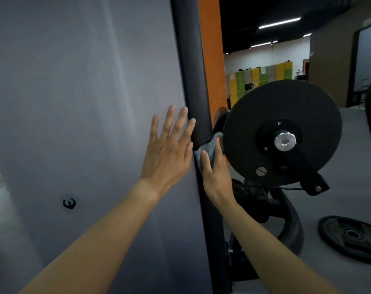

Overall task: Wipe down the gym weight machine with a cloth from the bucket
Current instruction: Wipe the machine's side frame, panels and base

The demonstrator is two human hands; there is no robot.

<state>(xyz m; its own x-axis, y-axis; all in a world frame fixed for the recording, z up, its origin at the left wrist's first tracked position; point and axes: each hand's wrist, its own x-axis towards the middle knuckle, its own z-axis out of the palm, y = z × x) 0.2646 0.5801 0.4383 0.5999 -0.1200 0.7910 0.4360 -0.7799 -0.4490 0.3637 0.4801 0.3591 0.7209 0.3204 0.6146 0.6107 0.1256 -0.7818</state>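
Head view: left hand [168, 149] splayed on panel [74, 81]; right hand [216, 172] seemingly grips cloth [208, 147].

Bare forearms end in bare hands, left hand [169, 151] and right hand [214, 172].
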